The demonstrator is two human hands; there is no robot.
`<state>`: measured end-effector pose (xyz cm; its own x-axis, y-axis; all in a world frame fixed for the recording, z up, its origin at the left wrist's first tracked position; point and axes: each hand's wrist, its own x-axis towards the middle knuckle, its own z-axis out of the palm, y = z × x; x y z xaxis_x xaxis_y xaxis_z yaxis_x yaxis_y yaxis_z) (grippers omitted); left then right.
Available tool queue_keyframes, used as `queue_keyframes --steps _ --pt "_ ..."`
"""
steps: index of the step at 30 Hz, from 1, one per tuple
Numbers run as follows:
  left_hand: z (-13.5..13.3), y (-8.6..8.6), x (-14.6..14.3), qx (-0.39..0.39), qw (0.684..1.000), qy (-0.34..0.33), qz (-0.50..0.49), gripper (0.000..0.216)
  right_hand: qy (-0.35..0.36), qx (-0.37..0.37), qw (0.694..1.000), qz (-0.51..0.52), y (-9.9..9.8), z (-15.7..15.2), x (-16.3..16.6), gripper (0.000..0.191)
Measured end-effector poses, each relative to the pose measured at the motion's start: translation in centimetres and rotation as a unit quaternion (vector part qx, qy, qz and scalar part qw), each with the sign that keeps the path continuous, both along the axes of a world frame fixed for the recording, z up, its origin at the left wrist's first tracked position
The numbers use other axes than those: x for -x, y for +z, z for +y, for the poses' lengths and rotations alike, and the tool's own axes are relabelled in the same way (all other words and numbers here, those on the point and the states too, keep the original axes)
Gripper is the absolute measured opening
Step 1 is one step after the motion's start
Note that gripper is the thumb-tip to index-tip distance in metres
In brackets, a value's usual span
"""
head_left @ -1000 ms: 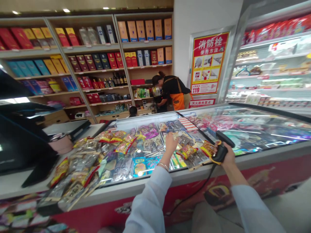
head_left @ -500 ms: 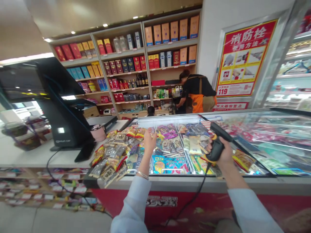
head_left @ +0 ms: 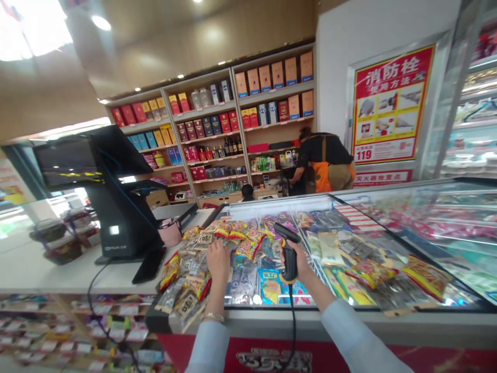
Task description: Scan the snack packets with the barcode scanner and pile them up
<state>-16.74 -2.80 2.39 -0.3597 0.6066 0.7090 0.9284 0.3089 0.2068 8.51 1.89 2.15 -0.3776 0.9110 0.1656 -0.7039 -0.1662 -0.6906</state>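
My right hand (head_left: pixel 298 261) grips a black and yellow barcode scanner (head_left: pixel 289 254), its head pointing left over the freezer's glass top. A cable runs down from the scanner's handle. My left hand (head_left: pixel 218 261) rests on a pile of snack packets at the glass's left end, fingers forward and slightly bent, with no packet visibly lifted. Near its fingertips lie a clear packet with dark lettering (head_left: pixel 204 238) and red and yellow snack bags (head_left: pixel 248 246). More dark clear packets (head_left: pixel 188 305) spread left of my wrist. On the right lie another red and yellow bag (head_left: pixel 370 273) and several packets.
A chest freezer (head_left: pixel 349 321) stands before me, frozen goods showing through its glass. To the left are a black checkout terminal (head_left: pixel 124 207), a pink cup (head_left: pixel 170 232) and a counter (head_left: pixel 124 285). A person in an orange apron (head_left: pixel 324 160) bends by the back shelves.
My left hand has moved left and down onto the packet pile. The scanner in my right hand has swung left from above the right-hand packets. The view has tilted up.
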Motion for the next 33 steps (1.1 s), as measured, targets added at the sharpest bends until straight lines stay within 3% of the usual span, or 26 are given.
queue_keyframes --steps 6,13,19,25,30,33 --pt "1.2 0.5 0.8 0.061 0.994 0.031 0.081 0.033 0.039 0.015 0.999 -0.012 -1.2 0.1 1.7 0.031" --pt "2.3 -0.2 1.1 0.086 0.99 0.073 0.087 0.028 0.061 0.048 0.996 -0.036 -1.7 -0.2 1.9 0.029" --pt "2.1 0.6 -0.7 0.086 0.991 0.053 0.086 0.017 0.058 0.057 0.996 -0.037 -1.4 -0.3 1.8 0.031" --pt "2.4 0.4 -1.2 0.139 0.989 0.055 0.02 0.026 0.05 0.064 0.996 -0.041 -1.3 -0.8 1.6 0.03" --pt "2.4 0.0 -1.0 0.198 0.978 0.022 0.058 0.024 0.057 0.046 0.995 -0.06 -1.3 -1.0 1.6 0.031" --pt "2.3 0.1 -0.9 0.188 0.982 0.009 0.013 0.028 0.059 0.044 0.995 -0.068 -1.2 -1.0 1.6 0.034"
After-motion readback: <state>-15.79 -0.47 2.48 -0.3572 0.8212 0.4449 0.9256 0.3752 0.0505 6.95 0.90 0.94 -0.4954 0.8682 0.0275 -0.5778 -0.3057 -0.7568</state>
